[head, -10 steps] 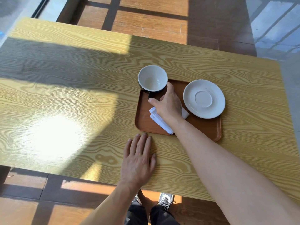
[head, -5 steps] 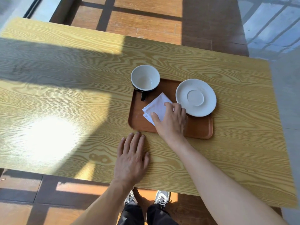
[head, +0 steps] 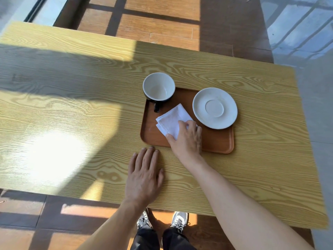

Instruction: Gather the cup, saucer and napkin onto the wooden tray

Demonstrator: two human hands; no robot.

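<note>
— Where, then, is everything relative to the wooden tray?

— On it: cup at its far left corner, saucer at its far right, overhanging the edge, folded white napkin between them.

— And the hands?

— Right hand pinches the napkin's near corner, thumb and fingers closed on it. Left hand lies flat, fingers spread, on the table just before the tray.

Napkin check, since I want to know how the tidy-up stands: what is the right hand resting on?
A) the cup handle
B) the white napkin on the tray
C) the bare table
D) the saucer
B: the right hand lies with its fingers on the near corner of the folded white napkin, which sits on the tray between the cup and the saucer.
</note>
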